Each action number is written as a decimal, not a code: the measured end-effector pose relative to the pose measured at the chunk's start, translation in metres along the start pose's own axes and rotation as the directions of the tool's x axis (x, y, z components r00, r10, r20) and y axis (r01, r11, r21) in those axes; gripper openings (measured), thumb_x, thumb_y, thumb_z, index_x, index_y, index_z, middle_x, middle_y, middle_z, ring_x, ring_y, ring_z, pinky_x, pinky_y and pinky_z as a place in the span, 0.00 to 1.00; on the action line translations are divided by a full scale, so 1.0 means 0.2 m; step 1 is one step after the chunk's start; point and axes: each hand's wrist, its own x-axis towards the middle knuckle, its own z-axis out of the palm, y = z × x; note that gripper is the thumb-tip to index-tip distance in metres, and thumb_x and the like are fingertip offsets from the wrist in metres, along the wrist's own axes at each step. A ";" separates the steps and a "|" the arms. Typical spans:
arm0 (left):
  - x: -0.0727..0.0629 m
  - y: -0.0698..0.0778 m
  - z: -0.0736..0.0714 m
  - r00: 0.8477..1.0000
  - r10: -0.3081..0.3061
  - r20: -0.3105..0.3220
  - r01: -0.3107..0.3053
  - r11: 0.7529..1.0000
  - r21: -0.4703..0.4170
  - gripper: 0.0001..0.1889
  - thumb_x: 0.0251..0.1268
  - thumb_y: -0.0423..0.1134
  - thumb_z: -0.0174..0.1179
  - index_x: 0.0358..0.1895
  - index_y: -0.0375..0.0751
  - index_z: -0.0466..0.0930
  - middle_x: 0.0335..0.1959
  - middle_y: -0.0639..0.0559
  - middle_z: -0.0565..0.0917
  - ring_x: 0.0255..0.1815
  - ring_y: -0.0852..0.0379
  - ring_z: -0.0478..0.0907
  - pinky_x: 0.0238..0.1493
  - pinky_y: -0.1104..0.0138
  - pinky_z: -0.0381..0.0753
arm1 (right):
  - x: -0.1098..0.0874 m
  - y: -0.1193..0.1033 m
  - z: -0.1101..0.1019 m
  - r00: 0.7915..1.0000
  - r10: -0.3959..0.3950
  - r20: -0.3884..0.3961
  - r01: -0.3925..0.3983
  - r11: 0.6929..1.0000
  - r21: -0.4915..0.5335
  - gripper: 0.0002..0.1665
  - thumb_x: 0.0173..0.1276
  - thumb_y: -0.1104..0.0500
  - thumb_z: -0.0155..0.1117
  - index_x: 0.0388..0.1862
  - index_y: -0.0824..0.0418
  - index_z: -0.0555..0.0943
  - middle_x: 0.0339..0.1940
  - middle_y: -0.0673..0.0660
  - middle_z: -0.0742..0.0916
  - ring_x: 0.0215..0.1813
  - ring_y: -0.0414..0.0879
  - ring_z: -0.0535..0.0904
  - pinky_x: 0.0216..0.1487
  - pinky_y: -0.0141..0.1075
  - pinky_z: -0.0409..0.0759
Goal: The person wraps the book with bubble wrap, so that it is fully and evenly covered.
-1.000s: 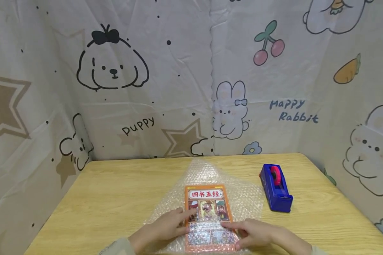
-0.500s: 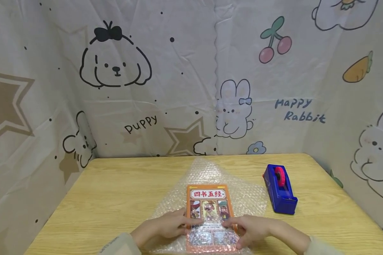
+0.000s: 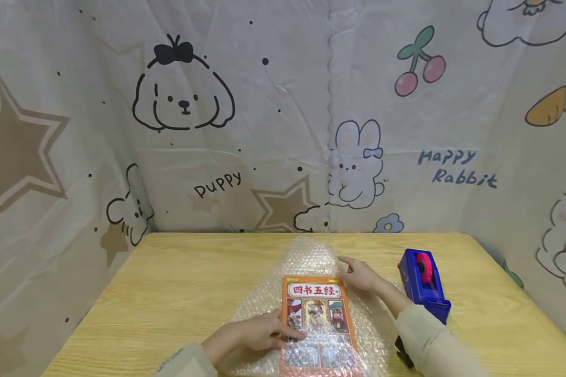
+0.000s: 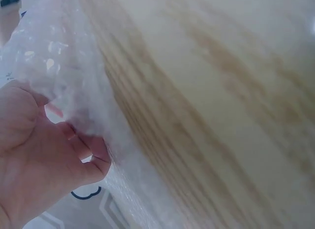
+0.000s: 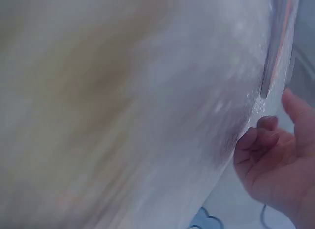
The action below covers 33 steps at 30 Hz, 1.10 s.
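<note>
An orange book (image 3: 317, 309) with a cartoon cover and Chinese title lies on a sheet of bubble wrap (image 3: 306, 256). A layer of the wrap covers the book's lower part. At the left edge, my left hand (image 3: 259, 332) presses on the wrapped cover with an outstretched index finger; its other fingers bend beside the wrap (image 4: 74, 91). My right hand (image 3: 360, 276) is at the book's upper right corner, over the wrap. In the right wrist view, the right hand (image 5: 278, 165) has loosely bent fingers close to the sheet, with nothing seen between them.
On the right of the wooden table (image 3: 179, 283) stands a blue tape dispenser (image 3: 422, 283) with a red roll core, partly behind the right sleeve (image 3: 429, 335). A dark object (image 3: 403, 351) shows beside that sleeve. A printed curtain (image 3: 273, 131) surrounds the table.
My right hand has left the book's lower right side and moved up to its top right corner. My left hand stays pressed on the cover. The head view has shifted slightly.
</note>
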 end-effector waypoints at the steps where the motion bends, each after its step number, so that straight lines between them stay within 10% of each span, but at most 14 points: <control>1: 0.00 0.00 0.00 1.000 0.008 0.007 -0.007 1.000 -0.009 0.22 0.63 0.37 0.54 0.60 0.59 0.72 0.34 0.59 0.65 0.29 0.67 0.59 0.30 0.78 0.65 | 0.01 0.01 0.00 0.998 0.062 -0.026 -0.062 0.998 0.008 0.34 0.66 0.59 0.55 0.64 0.78 0.59 0.25 0.62 0.80 0.28 0.50 0.76 0.32 0.39 0.76; 5: 0.01 0.02 0.03 1.000 0.007 0.014 -0.007 1.000 -0.014 0.22 0.62 0.38 0.55 0.60 0.60 0.72 0.34 0.58 0.66 0.28 0.68 0.59 0.29 0.78 0.64 | 0.03 0.05 -0.01 0.973 0.227 -0.039 -0.224 0.973 0.061 0.38 0.68 0.56 0.52 0.64 0.81 0.53 0.60 0.78 0.67 0.57 0.66 0.69 0.58 0.53 0.67; 8: 0.02 0.04 0.02 1.000 -0.027 0.004 0.027 0.999 -0.017 0.21 0.62 0.38 0.55 0.59 0.60 0.73 0.32 0.58 0.66 0.27 0.68 0.58 0.28 0.78 0.62 | 0.05 0.07 -0.04 0.963 0.268 0.004 -0.266 0.954 0.142 0.34 0.69 0.56 0.50 0.63 0.80 0.57 0.43 0.73 0.78 0.36 0.54 0.76 0.41 0.42 0.75; 12: 0.02 0.04 0.01 0.999 -0.038 0.008 0.038 0.999 -0.010 0.21 0.62 0.37 0.55 0.59 0.59 0.73 0.30 0.59 0.64 0.27 0.67 0.58 0.28 0.78 0.62 | 0.05 0.07 -0.09 0.970 0.235 0.069 -0.245 0.936 0.254 0.27 0.70 0.56 0.49 0.59 0.76 0.65 0.11 0.49 0.65 0.13 0.37 0.54 0.18 0.29 0.58; 21: -0.01 0.02 -0.01 0.998 -0.061 0.011 0.061 0.995 -0.075 0.22 0.60 0.32 0.55 0.57 0.56 0.75 0.28 0.58 0.63 0.27 0.68 0.57 0.28 0.78 0.62 | 0.05 -0.10 -0.10 0.999 0.023 0.038 -0.036 0.914 0.404 0.24 0.70 0.60 0.50 0.60 0.72 0.65 0.15 0.48 0.69 0.18 0.38 0.60 0.21 0.32 0.62; 26: -0.01 0.00 -0.01 0.997 -0.071 0.001 0.071 0.988 -0.140 0.23 0.57 0.29 0.56 0.56 0.54 0.77 0.26 0.58 0.62 0.26 0.68 0.57 0.27 0.78 0.63 | 0.03 -0.19 -0.06 0.997 -0.065 -0.031 0.072 0.940 0.333 0.13 0.69 0.63 0.51 0.45 0.73 0.73 0.16 0.54 0.73 0.19 0.42 0.66 0.21 0.35 0.68; 33: 0.03 0.02 -0.01 0.997 0.070 -0.024 -0.073 0.992 -0.101 0.22 0.54 0.25 0.58 0.54 0.42 0.77 0.11 0.62 0.53 0.15 0.70 0.54 0.19 0.80 0.58 | -0.11 -0.16 -0.04 0.988 -0.152 0.035 0.147 0.980 0.132 0.06 0.65 0.68 0.54 0.30 0.71 0.76 0.21 0.62 0.79 0.24 0.45 0.73 0.26 0.37 0.75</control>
